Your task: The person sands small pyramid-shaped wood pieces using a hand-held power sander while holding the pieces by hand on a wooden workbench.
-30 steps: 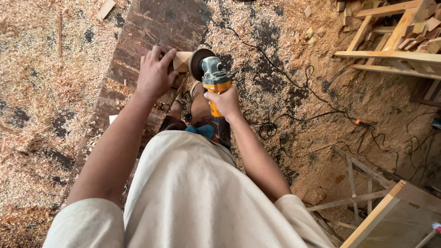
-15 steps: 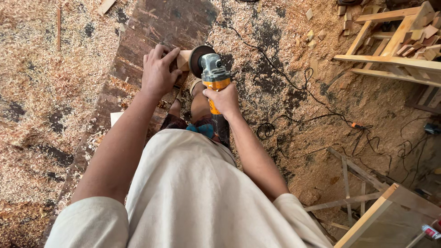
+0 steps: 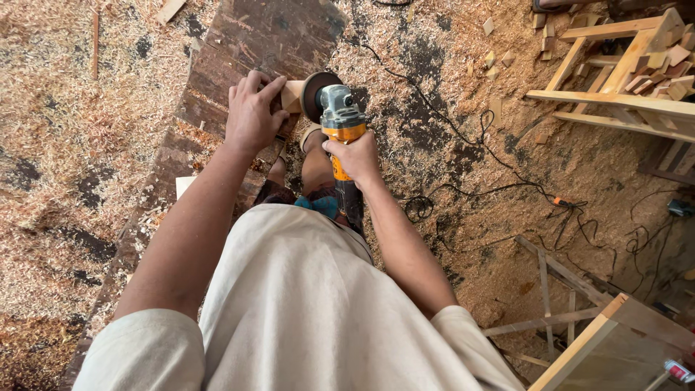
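While the left hand (image 3: 251, 116) pinned the small wooden block (image 3: 292, 94) at the dark plank's (image 3: 246, 43) edge, the right hand (image 3: 355, 156) gripped the angle grinder (image 3: 337, 116), whose disc (image 3: 311, 93) needed light, steady contact clear of the fingers.

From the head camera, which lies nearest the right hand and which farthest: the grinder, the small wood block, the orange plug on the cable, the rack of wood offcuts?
1. Grinder: gripped in the right hand.
2. Small wood block: just left of the disc, under the left hand.
3. Orange plug: on the floor to the right.
4. Rack of wood offcuts: upper right corner.
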